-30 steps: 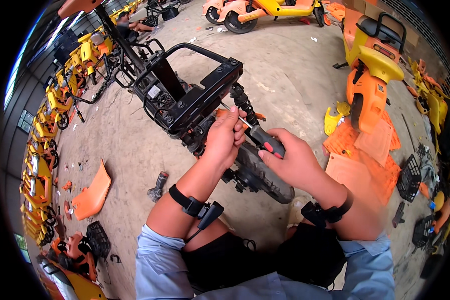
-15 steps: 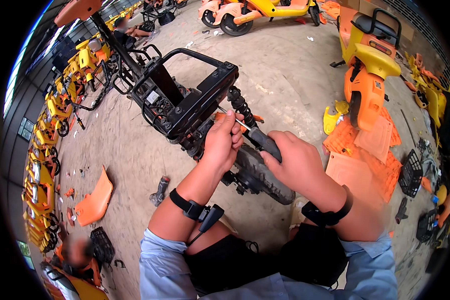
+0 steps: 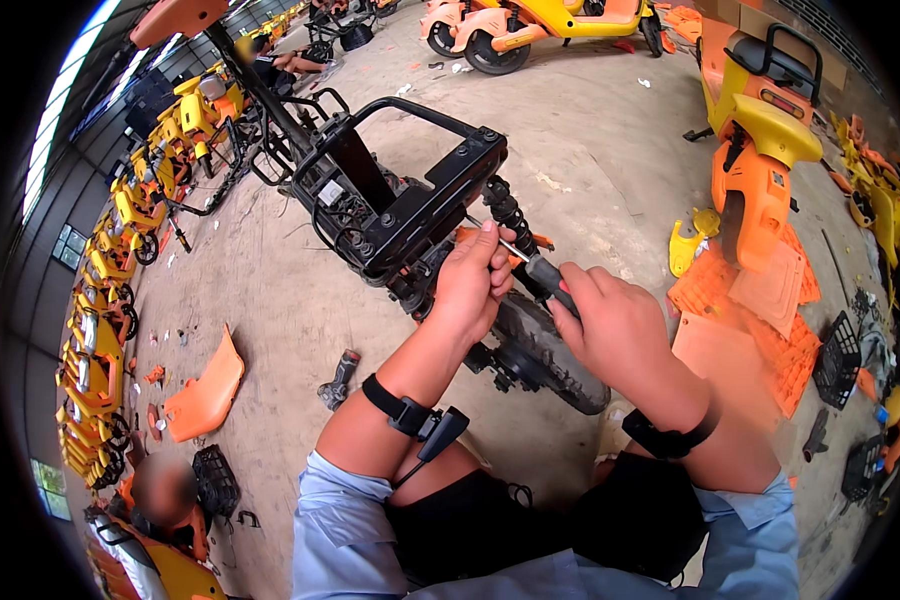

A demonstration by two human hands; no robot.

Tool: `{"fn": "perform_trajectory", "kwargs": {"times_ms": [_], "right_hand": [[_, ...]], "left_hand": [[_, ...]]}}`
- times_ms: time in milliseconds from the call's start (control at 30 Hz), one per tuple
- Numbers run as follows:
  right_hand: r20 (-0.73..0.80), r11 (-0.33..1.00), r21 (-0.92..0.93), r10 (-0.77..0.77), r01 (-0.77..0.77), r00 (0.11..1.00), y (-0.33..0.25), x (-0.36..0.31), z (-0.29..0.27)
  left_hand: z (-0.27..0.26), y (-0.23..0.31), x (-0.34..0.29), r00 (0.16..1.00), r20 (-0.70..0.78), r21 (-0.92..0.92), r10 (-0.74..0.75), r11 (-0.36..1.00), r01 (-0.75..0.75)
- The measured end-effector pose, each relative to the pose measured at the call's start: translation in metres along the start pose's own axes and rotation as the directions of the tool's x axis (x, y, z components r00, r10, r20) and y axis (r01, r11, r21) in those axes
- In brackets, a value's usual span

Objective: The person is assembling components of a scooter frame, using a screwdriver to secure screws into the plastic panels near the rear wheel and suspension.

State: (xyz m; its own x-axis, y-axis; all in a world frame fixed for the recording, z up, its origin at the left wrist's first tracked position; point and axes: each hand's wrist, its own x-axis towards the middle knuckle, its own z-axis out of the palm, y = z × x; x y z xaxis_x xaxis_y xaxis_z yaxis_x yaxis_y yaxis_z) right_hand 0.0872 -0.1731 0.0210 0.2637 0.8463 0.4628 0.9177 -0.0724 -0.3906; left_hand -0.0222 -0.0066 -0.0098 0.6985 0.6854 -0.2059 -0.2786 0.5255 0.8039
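A stripped electric scooter with a black frame [image 3: 440,200] stands before me, its rear tyre [image 3: 555,365] pointing toward my legs. My right hand [image 3: 615,325] grips the dark handle of a screwdriver [image 3: 544,274], held at a slant beside the black coil shock absorber [image 3: 508,208]. Its thin metal shaft runs up and left into the curled fingers of my left hand [image 3: 470,285], which pinch it just below the frame's rear corner. A short bit of metal shows past the left thumb. Whatever the tip touches is hidden.
A cordless power tool [image 3: 339,380] and an orange panel [image 3: 208,388] lie on the floor at left. Orange panels [image 3: 735,355] and a black basket [image 3: 836,360] lie at right, near a yellow-orange scooter [image 3: 755,190]. Another person [image 3: 165,495] sits at lower left; yellow scooters line the wall.
The whole view has shifted slightly, so everything sits further right. My right hand has turned a little on the screwdriver handle, showing a red patch. My left hand keeps its place by the frame.
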Motion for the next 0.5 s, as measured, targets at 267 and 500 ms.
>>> {"fn": "perform_trajectory", "kwargs": {"times_ms": [267,500], "right_hand": [[0.505,0.356,0.737,0.274,-0.574,0.818,0.029,0.007,0.009],[0.319,0.764,0.524,0.233,-0.376,0.919,0.010,0.000,0.003]], "left_hand": [[0.000,0.000,0.001,1.000,0.013,0.011,0.022,1.000,-0.022],[0.000,0.002,-0.001,1.000,-0.005,0.005,0.013,1.000,-0.013]]}}
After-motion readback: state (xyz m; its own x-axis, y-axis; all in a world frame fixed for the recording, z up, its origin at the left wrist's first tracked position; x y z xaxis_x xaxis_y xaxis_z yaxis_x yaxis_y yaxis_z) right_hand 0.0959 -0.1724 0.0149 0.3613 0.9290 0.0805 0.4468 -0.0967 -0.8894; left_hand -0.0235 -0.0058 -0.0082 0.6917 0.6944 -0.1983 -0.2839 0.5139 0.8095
